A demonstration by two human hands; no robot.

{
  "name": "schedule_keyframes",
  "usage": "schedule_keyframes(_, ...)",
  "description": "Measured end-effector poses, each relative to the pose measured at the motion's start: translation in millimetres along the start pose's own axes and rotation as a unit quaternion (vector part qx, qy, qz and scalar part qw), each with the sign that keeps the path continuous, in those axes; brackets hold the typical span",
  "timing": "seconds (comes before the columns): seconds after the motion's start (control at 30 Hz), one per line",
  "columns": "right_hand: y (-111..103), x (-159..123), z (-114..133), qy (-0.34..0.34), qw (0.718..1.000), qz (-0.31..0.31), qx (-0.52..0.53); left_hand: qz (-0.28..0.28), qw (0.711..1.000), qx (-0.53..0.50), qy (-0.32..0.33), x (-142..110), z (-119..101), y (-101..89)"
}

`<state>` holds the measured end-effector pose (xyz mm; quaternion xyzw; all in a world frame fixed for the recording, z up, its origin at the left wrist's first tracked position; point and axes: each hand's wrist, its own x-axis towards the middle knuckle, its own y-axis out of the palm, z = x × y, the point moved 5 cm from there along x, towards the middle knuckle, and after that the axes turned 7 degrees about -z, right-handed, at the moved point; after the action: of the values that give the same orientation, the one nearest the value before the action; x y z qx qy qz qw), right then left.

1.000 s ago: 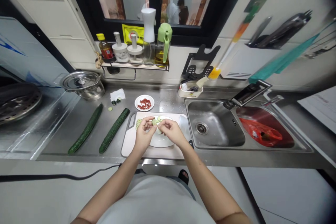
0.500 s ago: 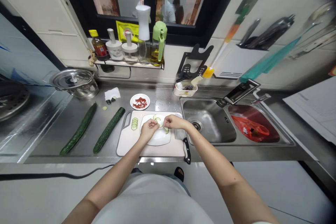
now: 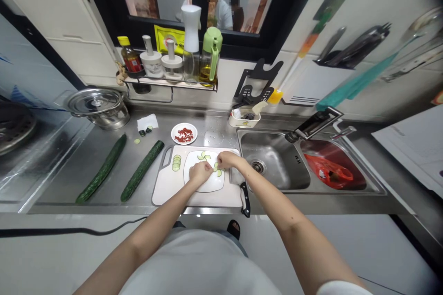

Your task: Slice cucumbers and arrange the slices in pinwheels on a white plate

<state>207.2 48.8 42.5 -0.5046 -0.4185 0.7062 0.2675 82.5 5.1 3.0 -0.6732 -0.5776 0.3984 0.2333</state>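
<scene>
Over the white plate (image 3: 202, 185), my left hand (image 3: 200, 173) has its fingers curled together; whatever they may hold is hidden. My right hand (image 3: 227, 160) is at the plate's right side, its fingertips pinching a pale green cucumber slice (image 3: 216, 166). Other cut cucumber pieces (image 3: 204, 156) lie fanned on the plate's far part. The plate rests on a pale cutting board (image 3: 166, 191). A row of overlapping cucumber slices (image 3: 176, 162) is at the board's left. On its right edge lies a knife with a black handle (image 3: 245, 200), its blade partly behind my right hand.
Two whole cucumbers (image 3: 142, 170) lie left of the board. Behind it stands a small plate of red bits (image 3: 184, 134). A lidded steel pot (image 3: 100, 108) is at the back left. To the right is a double sink (image 3: 277, 184) with a red bag (image 3: 328, 171).
Both hands have moved apart from their close hold on a slice above the plate. My left hand has lowered towards the plate; my right is at its right side, where pieces now lie.
</scene>
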Motion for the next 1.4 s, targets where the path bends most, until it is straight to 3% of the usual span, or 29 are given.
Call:
schedule_keyframes(0.6, 11, 10, -2, 0.018, 0.998, 0.009, -0.058, -0.020, 0.993, 0.102, 0.060, -2, -7, 1.8)
schedule_keyframes(0.77, 15, 9, -5, 0.036, 0.998, 0.009, -0.051, -0.062, 0.975, 0.114, 0.179, -11, -15, 3.3)
schedule_keyframes(0.87, 15, 5, -6, 0.043, 0.998, 0.007, -0.043, -0.049, 0.955, 0.125, 0.266, -19, -19, 12.3)
schedule_keyframes(0.97, 14, 3, -6, 0.048, 0.998, 0.004, -0.035, -0.038, 0.941, 0.136, 0.308, -24, -17, 20.0)
schedule_keyframes(1.4, 13, -1, -6, 0.059, 0.998, -0.015, -0.001, -0.037, 0.933, 0.163, 0.319, -26, -14, 21.1)
